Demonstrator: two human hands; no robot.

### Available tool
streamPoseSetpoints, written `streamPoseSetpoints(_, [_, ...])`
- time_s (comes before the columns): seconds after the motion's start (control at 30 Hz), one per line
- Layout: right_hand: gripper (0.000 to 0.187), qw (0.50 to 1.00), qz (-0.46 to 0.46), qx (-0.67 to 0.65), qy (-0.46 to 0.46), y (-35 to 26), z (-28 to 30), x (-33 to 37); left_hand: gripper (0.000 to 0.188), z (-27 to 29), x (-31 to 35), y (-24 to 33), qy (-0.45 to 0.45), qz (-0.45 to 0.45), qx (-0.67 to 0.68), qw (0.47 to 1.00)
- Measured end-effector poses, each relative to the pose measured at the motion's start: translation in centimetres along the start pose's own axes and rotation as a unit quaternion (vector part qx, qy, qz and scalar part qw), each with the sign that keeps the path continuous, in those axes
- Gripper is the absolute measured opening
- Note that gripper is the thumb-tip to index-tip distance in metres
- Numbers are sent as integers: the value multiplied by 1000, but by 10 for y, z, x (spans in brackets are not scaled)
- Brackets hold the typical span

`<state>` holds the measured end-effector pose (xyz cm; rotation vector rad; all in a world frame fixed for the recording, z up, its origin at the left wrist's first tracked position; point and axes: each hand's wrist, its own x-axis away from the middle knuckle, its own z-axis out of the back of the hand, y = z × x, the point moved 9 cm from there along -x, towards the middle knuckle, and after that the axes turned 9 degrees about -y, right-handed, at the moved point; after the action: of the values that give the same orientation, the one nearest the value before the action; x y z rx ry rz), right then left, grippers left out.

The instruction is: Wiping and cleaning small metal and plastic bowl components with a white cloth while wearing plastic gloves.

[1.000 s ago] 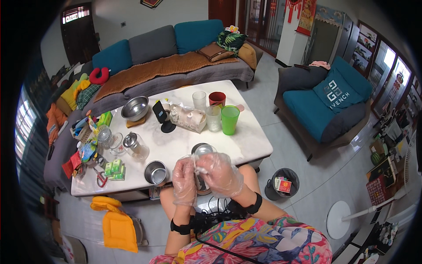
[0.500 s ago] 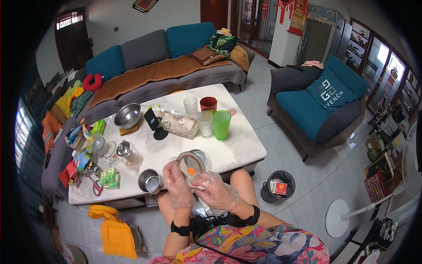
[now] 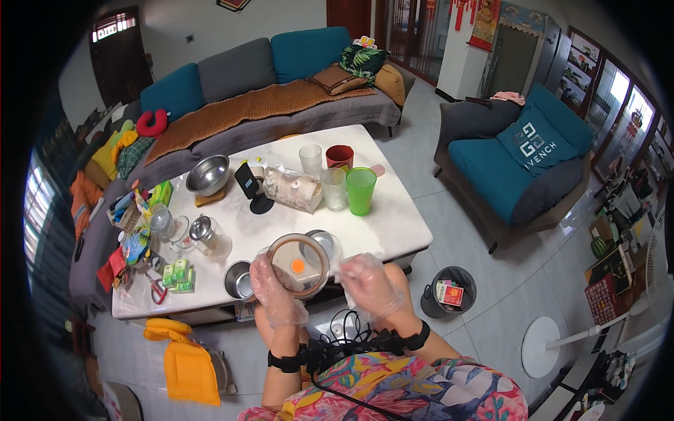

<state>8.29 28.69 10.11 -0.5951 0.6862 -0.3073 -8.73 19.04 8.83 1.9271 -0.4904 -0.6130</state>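
Left hand [image 3: 272,288] is grasping round container [image 3: 299,266]; right hand [image 3: 372,284] is pinching white tissue [image 3: 338,271] just beside it.

Left hand, clear-plastic-gloved [image 3: 274,289]: raised, curled in a holding grip.
Right hand, clear-plastic-gloved [image 3: 372,286]: bunched, fingertips pinched, turned inward, apart from left.
Bare forearms [image 3: 282,387]: extended forward, right slanting inward.
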Motion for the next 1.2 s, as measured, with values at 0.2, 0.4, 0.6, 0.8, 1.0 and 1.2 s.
streamPoseSetpoints(0.2, [32, 715, -288, -637, -19, 50, -38, 19, 20, -17, 4, 4, 18, 17, 32, 999])
streamPoseSetpoints(0.4, [40, 875, -141, -460, -57, 20, -16, 2, 21, -13, 5, -8, 30, 77, 24, 996])
streamPoseSetpoints(0.6, [40, 911, -147, -385, -27, 11, -19, -11, 40, -16, 5, -21, -50, 92, -51, 993])
streamPoseSetpoints(0.8, [31, 995, 79, -58, 18, -43, -21, -17, 66, -29, 14, -60, -229, 211, 192, 931])
streamPoseSetpoints(1.0, [30, 990, 78, -106, -60, -44, -32, -18, 66, -34, 21, -41, -226, 214, 263, 913])
streamPoseSetpoints(1.2, [17, 988, 115, -72, -71, -41, -24, -17, 66, -39, 26, -36, -248, 222, 274, 902])
